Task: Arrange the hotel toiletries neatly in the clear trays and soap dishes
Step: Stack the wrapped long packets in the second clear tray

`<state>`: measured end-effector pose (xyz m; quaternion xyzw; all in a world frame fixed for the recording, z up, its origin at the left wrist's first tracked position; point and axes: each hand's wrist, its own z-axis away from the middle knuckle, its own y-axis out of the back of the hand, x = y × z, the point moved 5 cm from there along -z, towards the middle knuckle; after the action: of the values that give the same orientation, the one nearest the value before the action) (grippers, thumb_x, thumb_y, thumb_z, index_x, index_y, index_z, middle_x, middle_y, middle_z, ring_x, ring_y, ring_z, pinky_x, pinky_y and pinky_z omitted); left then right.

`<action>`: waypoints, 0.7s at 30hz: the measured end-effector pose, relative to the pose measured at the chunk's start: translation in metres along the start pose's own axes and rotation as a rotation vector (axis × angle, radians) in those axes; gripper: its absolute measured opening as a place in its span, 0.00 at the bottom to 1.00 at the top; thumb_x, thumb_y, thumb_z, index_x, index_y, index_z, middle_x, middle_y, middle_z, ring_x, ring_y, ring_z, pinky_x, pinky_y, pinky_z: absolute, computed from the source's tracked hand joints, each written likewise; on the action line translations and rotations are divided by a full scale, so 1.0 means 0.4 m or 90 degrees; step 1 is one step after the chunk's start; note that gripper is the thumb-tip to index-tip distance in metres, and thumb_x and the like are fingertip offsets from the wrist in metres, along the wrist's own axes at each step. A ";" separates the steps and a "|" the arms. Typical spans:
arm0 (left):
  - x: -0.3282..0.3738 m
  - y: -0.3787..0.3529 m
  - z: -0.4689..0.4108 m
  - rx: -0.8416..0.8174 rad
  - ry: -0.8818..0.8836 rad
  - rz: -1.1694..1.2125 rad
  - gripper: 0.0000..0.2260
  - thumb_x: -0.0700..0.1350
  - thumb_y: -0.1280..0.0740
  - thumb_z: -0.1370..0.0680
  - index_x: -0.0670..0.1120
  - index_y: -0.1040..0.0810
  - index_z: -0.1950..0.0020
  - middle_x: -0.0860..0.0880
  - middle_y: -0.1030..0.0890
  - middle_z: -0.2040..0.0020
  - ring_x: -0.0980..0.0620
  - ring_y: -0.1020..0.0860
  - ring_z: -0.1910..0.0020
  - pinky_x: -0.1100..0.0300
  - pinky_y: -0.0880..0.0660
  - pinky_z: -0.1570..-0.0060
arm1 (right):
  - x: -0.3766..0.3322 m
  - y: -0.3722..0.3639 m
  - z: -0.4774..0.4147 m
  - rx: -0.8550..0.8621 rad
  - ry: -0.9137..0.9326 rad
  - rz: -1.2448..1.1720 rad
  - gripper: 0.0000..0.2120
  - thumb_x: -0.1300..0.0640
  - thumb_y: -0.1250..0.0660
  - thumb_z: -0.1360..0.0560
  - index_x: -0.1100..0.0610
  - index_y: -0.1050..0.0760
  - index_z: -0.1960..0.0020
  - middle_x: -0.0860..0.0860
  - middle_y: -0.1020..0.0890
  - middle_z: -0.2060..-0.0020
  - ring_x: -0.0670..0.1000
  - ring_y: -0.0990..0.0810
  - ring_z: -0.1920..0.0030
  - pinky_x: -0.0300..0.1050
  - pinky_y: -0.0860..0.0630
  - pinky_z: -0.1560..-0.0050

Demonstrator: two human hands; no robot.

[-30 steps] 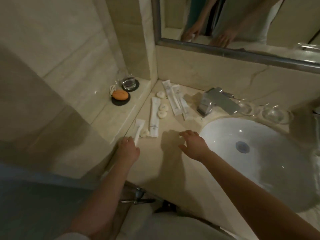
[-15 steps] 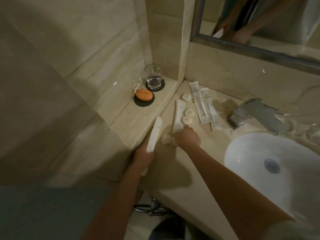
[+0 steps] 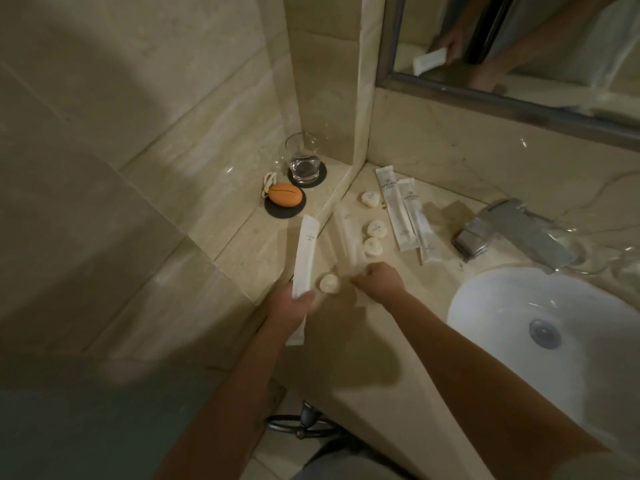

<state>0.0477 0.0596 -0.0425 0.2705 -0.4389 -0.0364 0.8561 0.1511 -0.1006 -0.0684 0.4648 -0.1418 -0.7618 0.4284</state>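
My left hand (image 3: 292, 308) grips a long white sachet (image 3: 304, 254), held up off the counter and pointing away from me. My right hand (image 3: 379, 280) pinches the near end of a second long sachet (image 3: 349, 237), which looks blurred and partly lifted. A small round wrapped soap (image 3: 329, 283) lies between my hands. Three more round soaps (image 3: 375, 228) lie in a line further back, and two long white sachets (image 3: 403, 213) rest side by side to their right. Clear glass dishes (image 3: 595, 258) stand behind the tap, hard to make out.
On the raised ledge at left stand a glass of water (image 3: 304, 161) on a dark coaster and an orange soap (image 3: 284, 194) on another coaster. A chrome tap (image 3: 512, 233) overhangs the white basin (image 3: 554, 327). A mirror (image 3: 519, 46) runs along the back wall.
My left hand picked up a sachet from the counter edge and raised it. My right hand reached forward to the second long sachet and took hold of its near end.
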 end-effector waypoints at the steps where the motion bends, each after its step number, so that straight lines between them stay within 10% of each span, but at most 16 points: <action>1: 0.008 -0.008 0.003 -0.002 0.002 0.012 0.10 0.43 0.37 0.21 0.38 0.27 0.44 0.48 0.25 0.61 0.51 0.23 0.61 0.67 0.28 0.64 | 0.009 0.011 0.018 0.002 0.013 -0.045 0.15 0.50 0.32 0.27 0.55 0.32 0.68 0.50 0.28 0.69 0.53 0.26 0.61 0.43 0.31 0.63; 5: 0.058 -0.065 0.022 -0.004 0.004 0.064 0.15 0.43 0.38 0.21 0.33 0.27 0.41 0.50 0.26 0.67 0.55 0.27 0.69 0.63 0.30 0.65 | 0.060 0.068 0.094 -0.017 0.044 -0.186 0.17 0.51 0.33 0.25 0.67 0.24 0.56 0.61 0.19 0.59 0.60 0.19 0.56 0.53 0.22 0.54; 8: 0.122 -0.124 0.054 -0.022 -0.021 0.129 0.13 0.43 0.36 0.23 0.36 0.25 0.43 0.51 0.28 0.68 0.55 0.29 0.69 0.66 0.33 0.70 | 0.100 0.120 0.165 -0.052 0.072 -0.209 0.15 0.51 0.34 0.24 0.63 0.23 0.47 0.56 0.19 0.55 0.53 0.20 0.57 0.44 0.23 0.55; 12: 0.223 -0.217 0.113 -0.110 -0.062 0.191 0.09 0.42 0.29 0.26 0.42 0.21 0.48 0.51 0.21 0.62 0.56 0.22 0.63 0.72 0.26 0.71 | 0.164 0.188 0.249 -0.078 0.095 -0.193 0.09 0.51 0.35 0.23 0.54 0.21 0.48 0.46 0.21 0.60 0.43 0.21 0.61 0.31 0.27 0.63; 21: 0.373 -0.446 0.267 -0.262 -0.171 0.065 0.05 0.44 0.28 0.28 0.46 0.22 0.57 0.52 0.20 0.61 0.51 0.21 0.58 0.63 0.26 0.62 | 0.397 0.365 0.408 0.045 0.094 -0.081 0.06 0.54 0.33 0.24 0.53 0.22 0.49 0.49 0.21 0.58 0.46 0.26 0.62 0.40 0.27 0.57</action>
<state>0.0881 -0.1831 0.0283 0.0609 -0.5451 -0.1173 0.8279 0.0598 -0.3415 0.0140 0.5427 -0.1067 -0.7454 0.3721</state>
